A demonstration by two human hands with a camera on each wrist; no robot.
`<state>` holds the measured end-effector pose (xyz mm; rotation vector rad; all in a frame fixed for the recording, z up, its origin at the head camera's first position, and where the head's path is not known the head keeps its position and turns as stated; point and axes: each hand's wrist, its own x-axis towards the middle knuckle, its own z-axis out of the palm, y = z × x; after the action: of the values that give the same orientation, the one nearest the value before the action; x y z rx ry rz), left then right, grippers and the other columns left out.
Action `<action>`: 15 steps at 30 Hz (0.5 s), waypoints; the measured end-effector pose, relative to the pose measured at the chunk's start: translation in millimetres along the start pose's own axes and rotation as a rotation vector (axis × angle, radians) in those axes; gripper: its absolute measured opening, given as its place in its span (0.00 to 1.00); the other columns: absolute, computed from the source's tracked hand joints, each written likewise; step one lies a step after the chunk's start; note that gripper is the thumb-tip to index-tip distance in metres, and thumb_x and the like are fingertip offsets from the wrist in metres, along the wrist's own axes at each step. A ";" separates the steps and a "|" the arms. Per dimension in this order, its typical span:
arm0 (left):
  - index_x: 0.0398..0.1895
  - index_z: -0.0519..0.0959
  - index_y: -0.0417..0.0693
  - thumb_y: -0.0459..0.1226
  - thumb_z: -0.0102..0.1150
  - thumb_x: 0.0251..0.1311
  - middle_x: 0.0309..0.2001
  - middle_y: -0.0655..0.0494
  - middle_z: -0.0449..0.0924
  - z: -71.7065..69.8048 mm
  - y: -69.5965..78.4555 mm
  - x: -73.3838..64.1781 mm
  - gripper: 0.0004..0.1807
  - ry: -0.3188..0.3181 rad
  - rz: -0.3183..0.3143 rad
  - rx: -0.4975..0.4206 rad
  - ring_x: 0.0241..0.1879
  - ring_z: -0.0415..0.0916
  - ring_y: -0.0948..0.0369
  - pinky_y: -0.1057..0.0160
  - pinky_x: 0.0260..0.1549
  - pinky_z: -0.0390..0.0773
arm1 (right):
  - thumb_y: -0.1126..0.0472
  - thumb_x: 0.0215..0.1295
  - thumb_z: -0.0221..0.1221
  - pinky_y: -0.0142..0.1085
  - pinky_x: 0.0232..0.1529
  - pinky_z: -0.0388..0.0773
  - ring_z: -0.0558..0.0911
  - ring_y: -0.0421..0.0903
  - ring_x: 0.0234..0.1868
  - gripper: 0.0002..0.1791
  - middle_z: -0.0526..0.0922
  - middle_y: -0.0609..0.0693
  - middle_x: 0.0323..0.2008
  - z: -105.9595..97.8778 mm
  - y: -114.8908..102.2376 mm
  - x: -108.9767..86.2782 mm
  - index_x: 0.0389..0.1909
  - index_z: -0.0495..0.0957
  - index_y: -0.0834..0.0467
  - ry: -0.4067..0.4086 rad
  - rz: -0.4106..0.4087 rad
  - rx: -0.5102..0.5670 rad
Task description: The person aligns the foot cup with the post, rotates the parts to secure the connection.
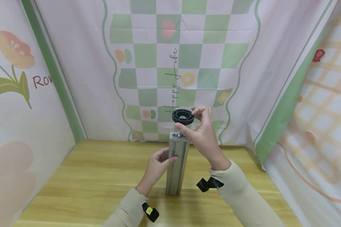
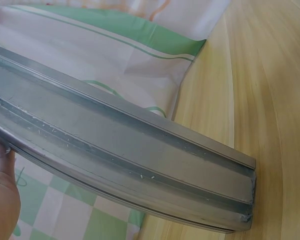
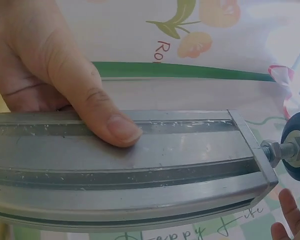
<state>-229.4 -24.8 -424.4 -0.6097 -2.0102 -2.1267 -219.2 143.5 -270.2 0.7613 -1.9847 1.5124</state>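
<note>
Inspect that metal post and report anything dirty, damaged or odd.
Small pale flecks, possibly shavings, dot the grooves of the metal post, odd against its otherwise smooth sides. Its lower end also looks ragged.

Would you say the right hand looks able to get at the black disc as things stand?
Probably yes: the right hand is beside the black disc with nothing visible between, and the left hand grips the metal post lower down.
</note>
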 end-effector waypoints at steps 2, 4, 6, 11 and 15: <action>0.54 0.82 0.44 0.39 0.72 0.60 0.43 0.51 0.85 -0.1 -0.4 0.3 0.19 -0.002 -0.007 0.002 0.43 0.82 0.56 0.62 0.44 0.83 | 0.51 0.69 0.60 0.40 0.53 0.74 0.68 0.52 0.65 0.25 0.62 0.50 0.67 -0.9 0.0 0.8 0.58 0.63 0.59 -0.030 -0.003 0.037; 0.54 0.82 0.44 0.40 0.72 0.60 0.43 0.51 0.85 -0.2 -0.4 0.3 0.20 -0.006 -0.014 0.004 0.43 0.82 0.56 0.62 0.44 0.83 | 0.51 0.72 0.50 0.50 0.66 0.62 0.65 0.52 0.69 0.27 0.60 0.50 0.71 -2.9 0.4 2.3 0.67 0.62 0.58 -0.075 0.018 0.089; 0.54 0.82 0.44 0.40 0.72 0.60 0.43 0.51 0.85 -0.4 -0.4 0.1 0.20 -0.007 -0.020 0.004 0.43 0.82 0.56 0.62 0.44 0.83 | 0.52 0.74 0.41 0.56 0.70 0.52 0.62 0.52 0.71 0.30 0.61 0.51 0.72 -5.2 1.5 4.6 0.73 0.58 0.57 -0.127 0.051 0.168; 0.54 0.82 0.45 0.40 0.72 0.60 0.43 0.51 0.85 -0.7 0.5 -0.4 0.20 -0.006 -0.024 0.001 0.44 0.82 0.56 0.61 0.44 0.83 | 0.55 0.77 0.29 0.55 0.74 0.43 0.58 0.53 0.74 0.31 0.62 0.55 0.73 -10.3 5.7 10.5 0.77 0.54 0.61 -0.258 0.115 0.387; 0.54 0.82 0.45 0.40 0.72 0.59 0.43 0.51 0.85 -0.6 -0.2 -0.4 0.20 -0.007 -0.022 -0.007 0.44 0.82 0.55 0.61 0.44 0.83 | 0.58 0.77 0.24 0.49 0.74 0.49 0.60 0.52 0.74 0.31 0.63 0.59 0.73 -12.4 8.6 13.5 0.77 0.53 0.62 -0.334 0.175 0.565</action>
<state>-229.2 -25.5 -424.7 -0.5998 -2.0233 -2.1471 -233.9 155.7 -263.6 1.1515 -1.8962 2.2193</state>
